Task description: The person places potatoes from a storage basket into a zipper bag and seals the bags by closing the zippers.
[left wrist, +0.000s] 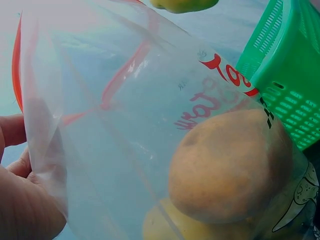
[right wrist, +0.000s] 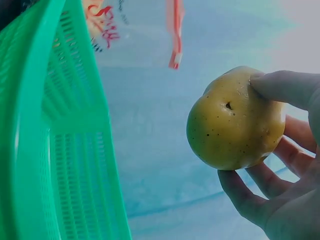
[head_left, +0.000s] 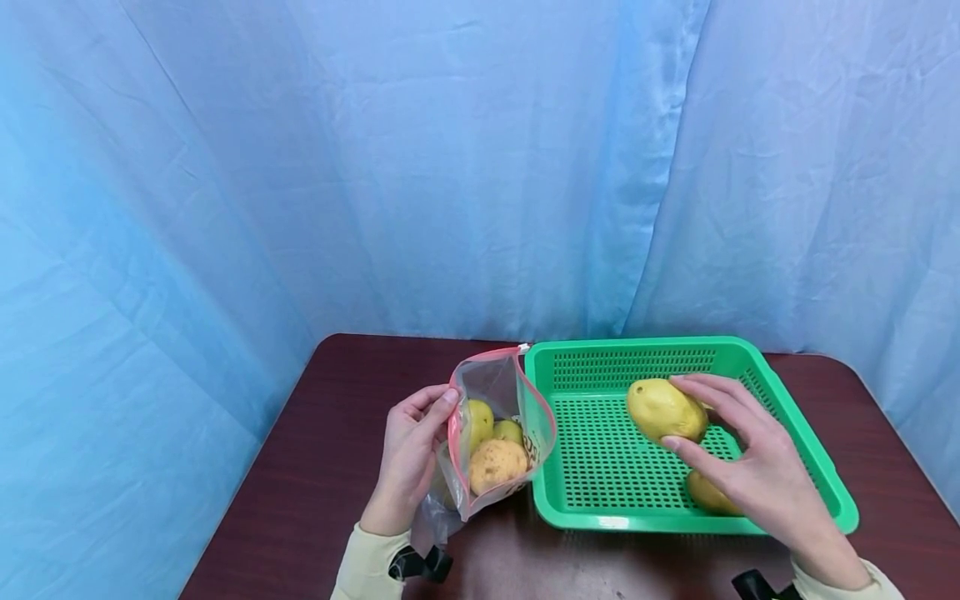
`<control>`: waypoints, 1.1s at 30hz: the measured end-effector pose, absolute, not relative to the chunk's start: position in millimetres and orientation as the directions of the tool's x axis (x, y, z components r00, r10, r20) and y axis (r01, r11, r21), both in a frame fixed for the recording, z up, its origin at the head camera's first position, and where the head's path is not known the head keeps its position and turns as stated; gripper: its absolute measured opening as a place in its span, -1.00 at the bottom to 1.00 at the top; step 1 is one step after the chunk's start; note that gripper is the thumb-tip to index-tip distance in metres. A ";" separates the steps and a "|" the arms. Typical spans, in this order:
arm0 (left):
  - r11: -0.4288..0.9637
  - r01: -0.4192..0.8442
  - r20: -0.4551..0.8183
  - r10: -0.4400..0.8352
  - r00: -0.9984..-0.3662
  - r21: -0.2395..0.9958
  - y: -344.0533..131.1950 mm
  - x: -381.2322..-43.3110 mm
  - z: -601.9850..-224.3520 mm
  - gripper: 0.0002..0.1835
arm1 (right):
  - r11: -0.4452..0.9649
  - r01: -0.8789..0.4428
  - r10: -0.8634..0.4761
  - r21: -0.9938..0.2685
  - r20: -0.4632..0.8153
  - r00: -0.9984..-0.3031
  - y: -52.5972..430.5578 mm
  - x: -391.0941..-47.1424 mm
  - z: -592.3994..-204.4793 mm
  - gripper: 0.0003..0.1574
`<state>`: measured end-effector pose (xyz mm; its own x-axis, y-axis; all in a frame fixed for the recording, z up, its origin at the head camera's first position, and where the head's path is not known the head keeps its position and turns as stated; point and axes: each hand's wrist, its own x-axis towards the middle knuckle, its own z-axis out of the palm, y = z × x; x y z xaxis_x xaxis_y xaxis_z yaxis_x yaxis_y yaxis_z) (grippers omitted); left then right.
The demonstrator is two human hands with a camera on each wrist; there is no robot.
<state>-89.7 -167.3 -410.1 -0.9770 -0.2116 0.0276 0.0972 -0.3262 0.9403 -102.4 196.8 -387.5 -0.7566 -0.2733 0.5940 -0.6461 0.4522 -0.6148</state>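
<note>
My left hand pinches the pink rim of a clear zip bag, whose mouth gapes upward. Inside lie a tan potato and yellow-green rounded pieces, their kind unclear. Red lettering shows on the bag in the left wrist view, with the potato seen through its film. Above the green basket, my right hand holds a yellow potato between thumb and fingers. Dark specks and a small pit mark this potato in the right wrist view.
Another yellowish-brown piece lies in the basket near its front right, partly hidden by my right hand. Bag and basket stand side by side on a dark red-brown table. Blue curtains hang behind and at the left.
</note>
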 end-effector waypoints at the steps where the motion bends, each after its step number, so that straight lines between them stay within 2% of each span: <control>1: -0.328 0.097 0.027 -0.212 -0.977 0.940 -167.3 -89.8 -410.1 -0.91 | 0.447 -0.650 -0.273 -0.614 0.599 -0.753 194.4 -101.6 -386.5 -0.04; 9: -0.320 0.102 0.034 -0.211 -0.977 0.942 -167.0 -90.1 -409.8 -0.90 | 0.383 -0.685 -0.284 -0.620 0.627 -0.726 174.3 -95.2 -382.2 -0.02; 17: -0.348 0.105 0.031 -0.210 -0.977 0.932 -165.8 -90.3 -410.4 -0.89 | 0.318 -0.678 -0.287 -0.663 0.614 -0.735 156.6 -89.3 -380.3 -0.05; 27: -0.353 0.106 0.037 -0.196 -0.980 0.930 -164.6 -92.2 -411.2 -0.89 | 0.188 -0.771 -0.303 -0.609 0.710 -0.635 124.3 -92.9 -383.1 -0.08; 33: -0.351 0.110 0.040 -0.199 -0.979 0.930 -164.6 -93.0 -412.2 -0.89 | 0.176 -0.784 -0.320 -0.595 0.719 -0.617 103.8 -94.9 -380.8 -0.13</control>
<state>-93.0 -164.6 -412.2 -0.9792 -0.1989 0.0404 0.1096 -0.3509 0.9300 -94.9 103.8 -380.8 -0.6171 -0.3203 0.7188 -0.7843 0.1756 -0.5951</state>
